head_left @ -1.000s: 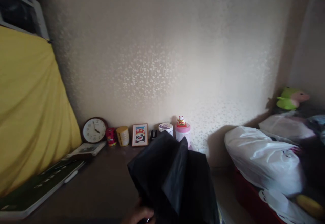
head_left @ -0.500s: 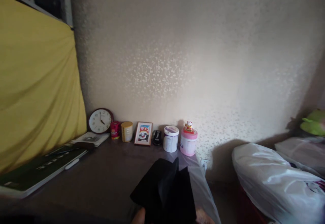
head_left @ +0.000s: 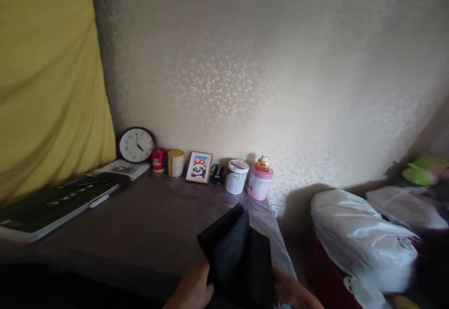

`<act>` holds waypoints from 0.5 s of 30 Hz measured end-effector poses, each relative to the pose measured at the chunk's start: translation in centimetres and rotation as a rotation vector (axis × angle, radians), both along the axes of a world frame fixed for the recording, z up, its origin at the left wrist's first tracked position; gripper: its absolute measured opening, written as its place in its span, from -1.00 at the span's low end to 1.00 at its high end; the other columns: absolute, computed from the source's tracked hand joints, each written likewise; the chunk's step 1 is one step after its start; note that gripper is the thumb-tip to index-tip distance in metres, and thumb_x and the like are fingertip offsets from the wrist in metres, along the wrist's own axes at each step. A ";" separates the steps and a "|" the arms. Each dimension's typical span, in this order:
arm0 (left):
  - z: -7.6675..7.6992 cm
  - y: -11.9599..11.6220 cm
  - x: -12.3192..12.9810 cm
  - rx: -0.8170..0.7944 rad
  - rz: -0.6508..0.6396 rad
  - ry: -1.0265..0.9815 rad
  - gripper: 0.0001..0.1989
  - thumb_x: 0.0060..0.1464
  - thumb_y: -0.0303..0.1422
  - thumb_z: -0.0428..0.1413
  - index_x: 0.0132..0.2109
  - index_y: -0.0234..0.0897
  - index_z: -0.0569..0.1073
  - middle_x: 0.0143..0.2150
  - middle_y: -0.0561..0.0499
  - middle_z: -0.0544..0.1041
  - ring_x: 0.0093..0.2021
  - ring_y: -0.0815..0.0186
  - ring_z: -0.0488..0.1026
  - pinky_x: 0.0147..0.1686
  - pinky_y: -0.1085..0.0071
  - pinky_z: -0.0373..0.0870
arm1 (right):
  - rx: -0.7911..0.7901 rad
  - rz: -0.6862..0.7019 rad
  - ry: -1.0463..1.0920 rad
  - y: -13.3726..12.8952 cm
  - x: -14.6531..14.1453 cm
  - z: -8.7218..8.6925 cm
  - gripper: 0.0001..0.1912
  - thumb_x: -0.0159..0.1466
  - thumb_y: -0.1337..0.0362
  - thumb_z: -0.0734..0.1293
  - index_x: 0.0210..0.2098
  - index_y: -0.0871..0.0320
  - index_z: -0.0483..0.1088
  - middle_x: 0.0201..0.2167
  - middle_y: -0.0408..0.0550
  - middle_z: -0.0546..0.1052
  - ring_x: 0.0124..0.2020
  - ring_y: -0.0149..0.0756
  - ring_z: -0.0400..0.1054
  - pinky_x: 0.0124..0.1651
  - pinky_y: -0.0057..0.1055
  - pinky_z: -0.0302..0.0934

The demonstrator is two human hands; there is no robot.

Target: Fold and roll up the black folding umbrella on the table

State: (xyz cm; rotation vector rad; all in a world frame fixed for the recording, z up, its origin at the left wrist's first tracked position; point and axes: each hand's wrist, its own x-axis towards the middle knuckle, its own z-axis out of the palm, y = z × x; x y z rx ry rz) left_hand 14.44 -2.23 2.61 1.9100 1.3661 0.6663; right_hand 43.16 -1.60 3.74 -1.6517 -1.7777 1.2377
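A black folded sheet (head_left: 233, 248), thin and with several stiff-looking layers, stands up between my hands at the lower middle. It may be paper or cloth; I cannot tell which. My left hand (head_left: 196, 284) is closed on its lower left edge, fingers mostly behind it. On the opposite side, my right hand (head_left: 293, 289) grips the lower right edge, its fingers largely hidden by the sheet. Its upper layers fan slightly apart. Both hands are over the near right part of the covered table (head_left: 147, 227).
Along the wall stand a clock (head_left: 137, 144), red can (head_left: 158, 160), yellow-lidded can (head_left: 176, 163), framed panda picture (head_left: 199, 167), black device (head_left: 217, 175), white tub (head_left: 236, 177) and pink tub (head_left: 260, 183) bearing a figurine. A green board (head_left: 59, 202) lies left; white bags (head_left: 361, 234) sit right.
The view has tipped downward, showing more of both hands. The black sheet has turned in my grip, and its upper folds sit differently. The objects along the wall stay in place.
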 end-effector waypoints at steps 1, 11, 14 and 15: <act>-0.1 0.1 0.0 0.014 -0.001 0.017 -0.41 -0.14 -0.53 -0.03 0.12 -0.18 0.29 0.03 -0.07 0.45 0.05 0.17 0.37 0.01 0.32 0.24 | 0.026 0.013 -0.023 -0.6 0.6 -0.2 -0.81 -0.09 0.35 0.22 -0.54 0.07 0.47 -0.72 -0.15 0.44 -0.71 -0.40 0.28 -0.68 -0.54 0.03; 0.6 -0.6 -0.5 -0.026 -0.076 0.053 -0.39 -0.03 -0.49 -0.04 0.22 -0.21 0.13 -0.15 -0.11 0.53 -0.17 0.12 0.48 -0.21 0.29 0.35 | 0.500 -0.189 -0.384 -1.3 2.9 4.8 -0.76 0.14 0.16 0.25 -0.33 0.06 0.52 -0.32 0.00 0.57 -0.29 -0.15 0.45 -0.22 -0.35 0.29; 2.1 -1.1 -1.3 -0.090 -0.186 -0.161 -0.35 -0.03 -0.37 0.05 0.24 -0.10 0.09 0.02 -0.02 0.46 -0.05 0.18 0.42 -0.08 0.36 0.30 | 0.755 -0.048 -0.343 0.4 -1.5 7.9 -0.75 0.27 0.17 0.17 -0.20 0.04 0.45 -0.24 -0.04 0.52 -0.22 -0.25 0.42 -0.17 -0.40 0.28; 2.5 -1.2 -1.5 -0.138 -0.187 -0.171 -0.34 -0.04 -0.35 0.06 0.24 -0.10 0.08 0.04 0.00 0.44 -0.03 0.18 0.40 -0.05 0.36 0.29 | 0.811 0.013 -0.353 0.9 -3.0 8.6 -0.74 0.29 0.20 0.15 -0.14 0.04 0.42 -0.20 -0.05 0.51 -0.19 -0.28 0.41 -0.13 -0.40 0.28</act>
